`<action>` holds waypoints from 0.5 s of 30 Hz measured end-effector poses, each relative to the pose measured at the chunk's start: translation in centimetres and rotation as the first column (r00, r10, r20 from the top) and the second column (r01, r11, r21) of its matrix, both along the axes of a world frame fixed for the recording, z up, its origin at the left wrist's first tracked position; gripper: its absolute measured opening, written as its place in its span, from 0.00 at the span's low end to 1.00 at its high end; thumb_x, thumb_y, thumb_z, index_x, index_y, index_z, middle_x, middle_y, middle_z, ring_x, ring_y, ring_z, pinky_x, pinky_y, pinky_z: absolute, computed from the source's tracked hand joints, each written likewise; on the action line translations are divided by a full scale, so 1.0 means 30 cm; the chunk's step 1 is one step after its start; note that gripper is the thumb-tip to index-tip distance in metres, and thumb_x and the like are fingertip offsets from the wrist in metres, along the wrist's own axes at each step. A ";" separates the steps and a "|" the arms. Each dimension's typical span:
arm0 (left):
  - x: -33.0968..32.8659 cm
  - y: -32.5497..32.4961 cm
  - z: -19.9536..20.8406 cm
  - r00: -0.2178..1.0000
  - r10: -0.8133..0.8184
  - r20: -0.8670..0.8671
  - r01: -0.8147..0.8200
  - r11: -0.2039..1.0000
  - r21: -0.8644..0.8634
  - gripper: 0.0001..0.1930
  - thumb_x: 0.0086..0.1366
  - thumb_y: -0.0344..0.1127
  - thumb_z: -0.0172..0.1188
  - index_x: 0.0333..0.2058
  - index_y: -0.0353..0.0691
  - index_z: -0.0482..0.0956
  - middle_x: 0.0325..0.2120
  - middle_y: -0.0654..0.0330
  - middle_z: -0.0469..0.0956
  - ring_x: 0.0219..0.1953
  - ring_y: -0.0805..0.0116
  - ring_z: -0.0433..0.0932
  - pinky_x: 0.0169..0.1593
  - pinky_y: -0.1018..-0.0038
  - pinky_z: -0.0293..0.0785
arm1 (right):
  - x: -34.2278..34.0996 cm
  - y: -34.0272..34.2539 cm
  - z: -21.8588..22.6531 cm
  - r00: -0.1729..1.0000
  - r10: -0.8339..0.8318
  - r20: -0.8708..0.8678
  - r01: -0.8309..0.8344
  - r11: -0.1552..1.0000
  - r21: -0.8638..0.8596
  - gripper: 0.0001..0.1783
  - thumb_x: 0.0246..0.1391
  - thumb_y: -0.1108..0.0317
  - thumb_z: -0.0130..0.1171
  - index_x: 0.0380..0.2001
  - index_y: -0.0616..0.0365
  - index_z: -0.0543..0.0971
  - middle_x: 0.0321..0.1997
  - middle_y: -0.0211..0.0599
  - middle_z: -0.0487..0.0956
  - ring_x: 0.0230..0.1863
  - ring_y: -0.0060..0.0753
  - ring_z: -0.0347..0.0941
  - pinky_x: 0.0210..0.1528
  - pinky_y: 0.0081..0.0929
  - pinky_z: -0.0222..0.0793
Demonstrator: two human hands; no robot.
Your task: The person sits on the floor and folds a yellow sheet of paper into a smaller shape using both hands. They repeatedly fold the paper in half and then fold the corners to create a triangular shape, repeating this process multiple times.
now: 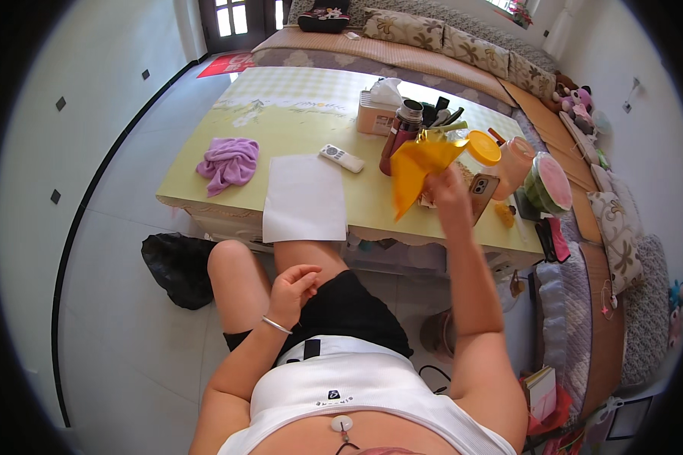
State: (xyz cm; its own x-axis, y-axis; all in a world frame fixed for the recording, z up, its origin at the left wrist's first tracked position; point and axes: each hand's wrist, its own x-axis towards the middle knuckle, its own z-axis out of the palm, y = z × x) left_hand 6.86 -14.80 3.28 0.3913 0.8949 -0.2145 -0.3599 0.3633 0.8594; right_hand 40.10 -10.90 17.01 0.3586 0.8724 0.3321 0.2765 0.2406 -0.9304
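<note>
fingers (435,182) of the right hand (451,197) are clamped on a yellow sheet (416,168), held up over the near side of the table (300,125), beside the maroon flask (402,135). left hand (288,294) is over the lap, fingers loosely bent, partly apart. white paper (305,197) reaches the table's near edge; remote control (341,158) just beside, purple cloth (229,164) further left.

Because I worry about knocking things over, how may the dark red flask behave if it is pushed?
The dark red flask would probably tip if pushed near its top, since it stands tall and narrow. Its rounded sides suggest it might roll once lying down. Its weight cannot be judged: the contents are hidden.
</note>
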 end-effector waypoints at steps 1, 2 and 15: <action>-0.019 0.005 -0.007 0.999 0.039 -0.024 -0.040 0.999 -0.008 0.10 0.68 0.31 0.59 0.45 0.34 0.81 0.30 0.63 0.81 0.27 0.79 0.74 0.33 0.85 0.71 | 0.065 0.035 0.056 0.984 -0.094 0.154 0.098 0.995 -0.020 0.14 0.60 0.71 0.53 0.49 0.62 0.73 0.32 0.34 0.78 0.31 0.25 0.74 0.32 0.25 0.69; -0.031 0.009 -0.013 0.996 0.074 -0.044 -0.075 0.997 -0.015 0.09 0.68 0.30 0.59 0.44 0.34 0.81 0.29 0.64 0.81 0.26 0.79 0.74 0.33 0.85 0.71 | 0.141 0.083 0.080 0.944 -0.191 0.268 0.182 0.982 0.055 0.15 0.60 0.71 0.54 0.49 0.64 0.72 0.32 0.38 0.79 0.30 0.28 0.75 0.32 0.27 0.70; -0.114 0.023 -0.069 0.981 0.191 -0.045 -0.193 0.979 -0.060 0.07 0.68 0.29 0.58 0.41 0.36 0.81 0.27 0.63 0.80 0.24 0.78 0.75 0.30 0.83 0.71 | 0.298 0.438 0.090 0.409 -0.138 0.902 0.661 0.726 -0.189 0.36 0.63 0.73 0.49 0.71 0.68 0.52 0.48 0.56 0.82 0.48 0.50 0.81 0.45 0.43 0.78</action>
